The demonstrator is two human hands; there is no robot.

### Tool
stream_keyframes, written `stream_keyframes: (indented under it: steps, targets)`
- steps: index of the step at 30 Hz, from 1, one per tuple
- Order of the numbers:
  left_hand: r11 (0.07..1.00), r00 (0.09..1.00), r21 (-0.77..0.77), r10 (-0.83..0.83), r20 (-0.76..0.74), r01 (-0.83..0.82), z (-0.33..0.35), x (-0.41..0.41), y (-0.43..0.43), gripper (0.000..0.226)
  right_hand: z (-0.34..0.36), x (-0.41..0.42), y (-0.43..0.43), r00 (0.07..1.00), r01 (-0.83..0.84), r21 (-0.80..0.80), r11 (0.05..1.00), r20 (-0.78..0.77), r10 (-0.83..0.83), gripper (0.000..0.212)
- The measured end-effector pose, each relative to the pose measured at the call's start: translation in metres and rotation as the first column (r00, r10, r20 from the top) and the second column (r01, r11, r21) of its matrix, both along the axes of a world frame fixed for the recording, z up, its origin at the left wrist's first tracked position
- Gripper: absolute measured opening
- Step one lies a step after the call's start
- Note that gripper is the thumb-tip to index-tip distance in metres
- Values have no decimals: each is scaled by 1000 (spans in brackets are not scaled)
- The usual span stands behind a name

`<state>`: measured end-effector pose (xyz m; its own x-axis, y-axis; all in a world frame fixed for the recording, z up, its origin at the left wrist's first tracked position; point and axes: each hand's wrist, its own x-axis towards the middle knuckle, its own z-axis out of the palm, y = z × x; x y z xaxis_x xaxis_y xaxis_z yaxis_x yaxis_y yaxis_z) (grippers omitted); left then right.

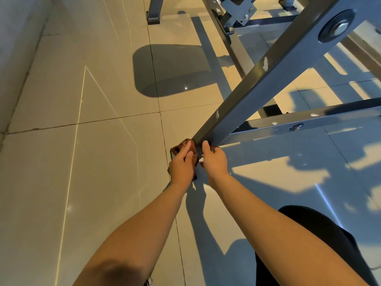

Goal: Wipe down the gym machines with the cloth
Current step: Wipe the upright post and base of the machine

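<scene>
A grey steel upright [257, 87] of the gym machine slants down from the upper right to the floor near the middle of the view. At its foot lies a brown cloth [192, 148], bunched against the base of the post. My left hand [182, 164] grips the cloth and presses it onto the foot of the post. Just right of it, my right hand [214, 158] holds the base of the post, its fingers curled around the metal. Most of the cloth is hidden under my left hand.
A horizontal frame bar [299, 125] runs right from the post's foot. More frame parts and a bolted bracket [239, 15] stand at the top, with another foot [153, 17] at top centre. The tiled floor [82, 141] stretches left to a wall [14, 58]. My dark-clothed knee [309, 234] is at lower right.
</scene>
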<state>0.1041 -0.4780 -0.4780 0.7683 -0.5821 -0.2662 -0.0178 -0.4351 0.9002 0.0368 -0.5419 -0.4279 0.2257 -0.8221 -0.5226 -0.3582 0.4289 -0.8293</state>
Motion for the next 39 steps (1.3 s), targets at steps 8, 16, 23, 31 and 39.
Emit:
stream_keyframes:
  steps: [8, 16, 23, 31, 39]
  targets:
    - [996, 997, 87, 19, -72, -12, 3, 3, 2, 39, -1, -4, -5, 1000, 9, 20, 1000, 23, -9, 27]
    - [997, 996, 80, 5, -94, 2, -3, 3, 4, 41, 3, -2, 3, 998, -51, 29, 998, -22, 52, 42]
    - [989, 939, -69, 105, -327, -134, 27, -29, 20, 38, 10, -33, 10, 968, -249, 26, 968, -2, 250, 44]
    - [980, 944, -193, -28, -330, -38, 59, -48, 28, 38, 20, -54, 8, 964, -198, -52, 979, 169, 204, 27]
    - [949, 966, -220, 190, -175, -226, 94, -52, 3, 26, 51, -58, -3, 936, -238, -208, 949, 213, 281, 27]
